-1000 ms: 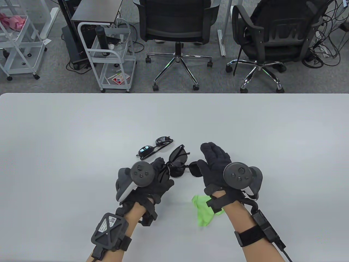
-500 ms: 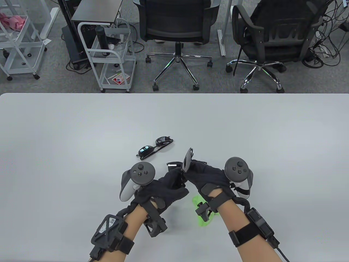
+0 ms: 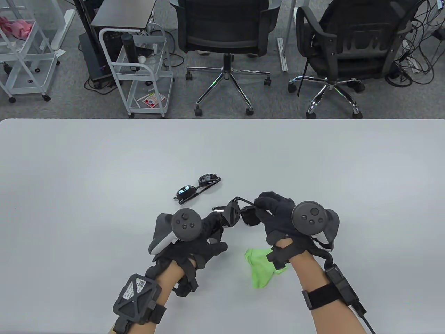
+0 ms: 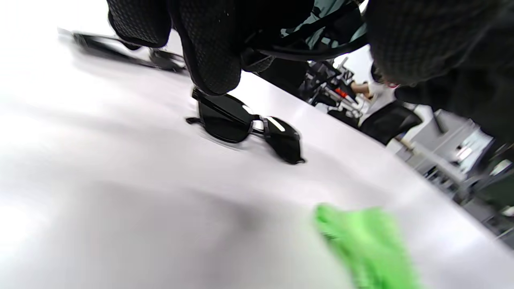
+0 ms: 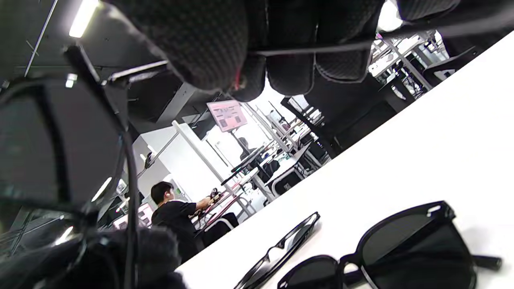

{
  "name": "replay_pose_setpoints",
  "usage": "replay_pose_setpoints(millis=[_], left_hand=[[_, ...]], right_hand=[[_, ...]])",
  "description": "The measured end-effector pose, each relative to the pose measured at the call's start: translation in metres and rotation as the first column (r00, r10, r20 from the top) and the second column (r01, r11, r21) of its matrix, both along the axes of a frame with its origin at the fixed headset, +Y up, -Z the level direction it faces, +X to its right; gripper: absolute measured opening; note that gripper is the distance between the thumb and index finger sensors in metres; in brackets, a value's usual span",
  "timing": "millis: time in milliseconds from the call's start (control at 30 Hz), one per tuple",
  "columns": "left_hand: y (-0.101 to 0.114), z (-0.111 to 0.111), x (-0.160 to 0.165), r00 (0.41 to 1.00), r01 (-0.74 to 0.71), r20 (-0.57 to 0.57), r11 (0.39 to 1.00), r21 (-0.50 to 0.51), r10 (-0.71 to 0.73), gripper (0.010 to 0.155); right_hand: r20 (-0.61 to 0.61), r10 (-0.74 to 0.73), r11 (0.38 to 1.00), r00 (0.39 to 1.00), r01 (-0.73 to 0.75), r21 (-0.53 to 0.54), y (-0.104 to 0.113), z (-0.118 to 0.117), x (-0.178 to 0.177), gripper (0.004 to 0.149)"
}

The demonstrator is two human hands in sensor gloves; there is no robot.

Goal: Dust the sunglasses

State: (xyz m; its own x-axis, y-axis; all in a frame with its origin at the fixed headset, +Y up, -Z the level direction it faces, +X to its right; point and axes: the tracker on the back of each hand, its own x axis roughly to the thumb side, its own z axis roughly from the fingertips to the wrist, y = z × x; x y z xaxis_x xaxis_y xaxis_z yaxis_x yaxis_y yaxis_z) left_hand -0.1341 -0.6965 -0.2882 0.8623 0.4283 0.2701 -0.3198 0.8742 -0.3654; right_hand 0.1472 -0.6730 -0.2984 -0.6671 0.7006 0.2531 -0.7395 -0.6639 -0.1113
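Note:
I hold a pair of dark sunglasses (image 3: 231, 214) just above the table between both hands. My left hand (image 3: 215, 226) grips its left side, fingers curled around the frame. My right hand (image 3: 260, 205) pinches one thin temple arm (image 3: 245, 200), which sticks out to the right. A second pair (image 3: 251, 220) lies on the table right under the held one, showing clearly in the left wrist view as sunglasses on the table (image 4: 245, 128). A third, folded pair (image 3: 197, 188) lies farther back on the left. A green cloth (image 3: 260, 268) lies crumpled under my right wrist.
The white table (image 3: 104, 174) stretches wide to the left, right and back. Beyond its far edge stand two office chairs (image 3: 226, 31), a white cart (image 3: 139, 69) and cables on the floor.
The hands came together with the pair turned upright, then parted. My right hand went from flat and open to pinching the temple arm, drawing it out to the right.

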Motion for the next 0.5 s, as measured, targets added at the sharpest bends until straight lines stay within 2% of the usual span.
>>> replay_pose_setpoints(millis=[100, 233, 333, 400, 500], left_hand=[[0.000, 0.000, 0.003, 1.000, -0.030, 0.000, 0.999, -0.024, 0.030, 0.092], [0.001, 0.000, 0.004, 1.000, -0.001, 0.008, 1.000, -0.013, 0.002, 0.092], [0.001, 0.000, 0.003, 0.999, -0.043, 0.007, 0.998, -0.045, 0.044, 0.092], [0.000, 0.000, 0.002, 0.999, -0.048, 0.006, 0.998, -0.046, 0.049, 0.092], [-0.001, -0.001, 0.000, 0.991, -0.132, -0.020, 0.987, -0.088, 0.130, 0.092]], right_hand=[[0.000, 0.051, 0.998, 0.999, -0.051, 0.021, 0.000, 0.000, 0.001, 0.041], [0.030, 0.134, 0.984, 0.991, -0.136, 0.116, 0.013, 0.004, -0.001, 0.041], [0.043, 0.218, 0.961, 0.975, -0.222, 0.163, 0.016, 0.007, -0.005, 0.040], [0.042, 0.214, 0.963, 0.976, -0.218, 0.159, 0.016, 0.007, -0.006, 0.041], [0.028, 0.206, 0.967, 0.978, -0.208, 0.150, 0.016, 0.008, -0.010, 0.043]])
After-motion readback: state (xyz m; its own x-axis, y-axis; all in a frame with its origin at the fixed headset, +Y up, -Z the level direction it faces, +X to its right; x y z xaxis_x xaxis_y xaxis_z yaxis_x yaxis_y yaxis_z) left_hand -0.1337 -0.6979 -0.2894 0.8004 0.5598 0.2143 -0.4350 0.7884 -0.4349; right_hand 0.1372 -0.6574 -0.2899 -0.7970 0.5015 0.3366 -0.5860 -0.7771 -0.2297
